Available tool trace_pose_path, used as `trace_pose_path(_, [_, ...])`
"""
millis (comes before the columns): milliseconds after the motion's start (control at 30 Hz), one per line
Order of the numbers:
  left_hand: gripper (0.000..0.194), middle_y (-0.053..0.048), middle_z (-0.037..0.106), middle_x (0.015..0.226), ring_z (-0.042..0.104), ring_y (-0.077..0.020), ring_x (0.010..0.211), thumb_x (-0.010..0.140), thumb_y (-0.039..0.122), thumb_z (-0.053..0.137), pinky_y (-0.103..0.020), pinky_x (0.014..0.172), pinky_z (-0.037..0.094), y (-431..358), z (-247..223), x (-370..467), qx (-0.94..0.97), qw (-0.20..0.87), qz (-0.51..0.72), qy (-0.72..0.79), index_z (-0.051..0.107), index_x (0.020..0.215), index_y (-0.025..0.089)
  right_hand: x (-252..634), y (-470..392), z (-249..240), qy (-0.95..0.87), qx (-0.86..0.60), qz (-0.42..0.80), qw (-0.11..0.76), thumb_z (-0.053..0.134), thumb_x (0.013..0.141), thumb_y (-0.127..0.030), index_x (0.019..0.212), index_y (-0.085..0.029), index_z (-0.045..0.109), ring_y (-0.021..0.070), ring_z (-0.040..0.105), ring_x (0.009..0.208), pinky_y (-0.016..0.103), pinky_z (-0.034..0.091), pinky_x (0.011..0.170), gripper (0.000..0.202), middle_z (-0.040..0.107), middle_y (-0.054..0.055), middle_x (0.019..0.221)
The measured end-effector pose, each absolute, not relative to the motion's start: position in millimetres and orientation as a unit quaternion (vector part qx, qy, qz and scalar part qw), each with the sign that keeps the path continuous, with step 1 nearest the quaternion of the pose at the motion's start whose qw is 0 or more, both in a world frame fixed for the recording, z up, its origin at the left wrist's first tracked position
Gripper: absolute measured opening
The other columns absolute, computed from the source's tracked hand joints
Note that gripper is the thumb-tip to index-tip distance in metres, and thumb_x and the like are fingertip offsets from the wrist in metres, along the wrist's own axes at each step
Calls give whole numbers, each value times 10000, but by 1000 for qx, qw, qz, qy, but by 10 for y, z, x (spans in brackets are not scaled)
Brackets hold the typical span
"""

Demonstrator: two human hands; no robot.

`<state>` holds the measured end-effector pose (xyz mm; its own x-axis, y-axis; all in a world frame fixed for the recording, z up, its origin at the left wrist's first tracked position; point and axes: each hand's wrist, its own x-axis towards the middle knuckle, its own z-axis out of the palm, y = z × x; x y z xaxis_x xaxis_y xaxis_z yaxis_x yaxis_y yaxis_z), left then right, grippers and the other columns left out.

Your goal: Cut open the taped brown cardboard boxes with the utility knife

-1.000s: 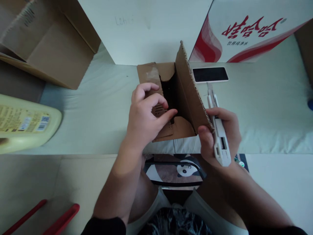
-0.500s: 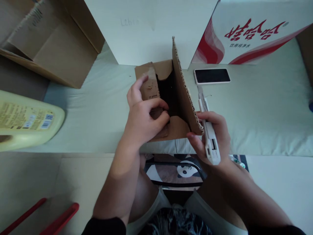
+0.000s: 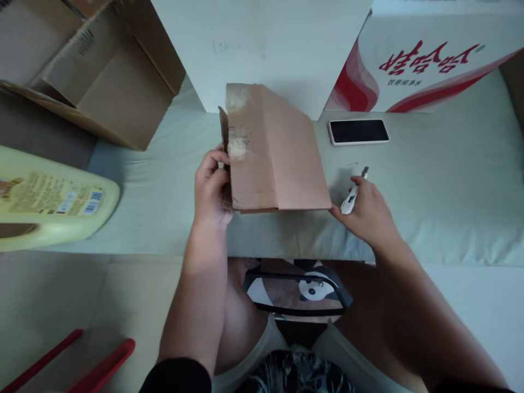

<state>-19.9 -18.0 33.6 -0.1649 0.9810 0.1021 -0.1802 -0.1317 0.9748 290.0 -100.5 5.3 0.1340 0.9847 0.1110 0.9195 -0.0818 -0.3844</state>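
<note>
A small brown cardboard box (image 3: 272, 158) sits near the bench's front edge, tipped so that a closed, creased face with torn tape marks is towards me. At its left side my left hand (image 3: 213, 188) is closed on the edge of the opening, where a flap stands out; some fingertips are hidden. My right hand (image 3: 366, 210) holds a white utility knife (image 3: 351, 200), its tip pointing up and away. The right thumb touches the box's lower right corner. The inside of the box is out of sight.
Behind stand a white box (image 3: 262, 49) and a red-and-white carton (image 3: 426, 65). A phone (image 3: 358, 131) lies to the right. On the left are an open carton (image 3: 123, 93) and a yellow jug (image 3: 57, 196). Red handles (image 3: 104, 365) show lower left; a panda-print bag (image 3: 282, 289) sits below.
The box has turned over, so its opening now faces left and a closed face shows. My left hand moved from inside the opening to the left edge. The knife moved slightly up and tilted.
</note>
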Motion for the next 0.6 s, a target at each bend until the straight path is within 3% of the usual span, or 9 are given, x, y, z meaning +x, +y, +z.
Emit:
trace_pose_path(100, [174,-2,627,778,580,-148,716,682,254,759,-237,593,426,-208,406,-169,394,505,609,468,621,780,214,3012,-1003,-37,-630,-766,94,89,732,702,-742,1486,-41,477,509,613,1206,647,521,968,1082,648,304,1265])
trace_pose_path(200, [152,12,662,743,558,-117,633,665,203,748,-217,552,415,-222,397,-141,396,503,566,519,701,810,197,3025,-1043,-8,-603,-791,86,55,744,679,-775,1548,-67,451,520,616,1183,677,518,948,1158,642,289,1257])
trace_pose_path(333, [181,-11,734,795,638,-142,664,731,199,736,-237,581,489,-220,287,-116,432,509,504,548,760,910,179,3010,-1089,8,-604,-791,41,89,695,806,-664,1523,-148,546,557,531,1319,759,473,986,896,555,302,1417])
trace_pose_path(433, [221,-37,781,911,688,-155,756,745,196,738,-248,657,527,-199,198,-90,438,524,495,537,776,962,174,3029,-1081,-82,-668,-729,46,143,677,849,-524,1297,-220,723,551,443,1430,794,411,1067,543,515,243,1504])
trace_pose_path(533, [218,-50,807,1033,722,-174,898,755,219,749,-261,765,555,-166,151,-47,439,527,504,524,787,967,187,3050,-1029,-170,-732,-628,119,238,628,877,-457,1124,-235,760,461,496,1421,717,415,1154,357,604,184,1417])
trace_pose_path(600, [205,-47,816,1015,736,-200,940,754,239,753,-296,824,576,-146,150,-17,445,530,505,516,790,951,195,3043,-995,-174,-729,-591,163,305,602,912,-459,1231,-238,723,412,541,1401,652,430,1186,406,637,171,1402])
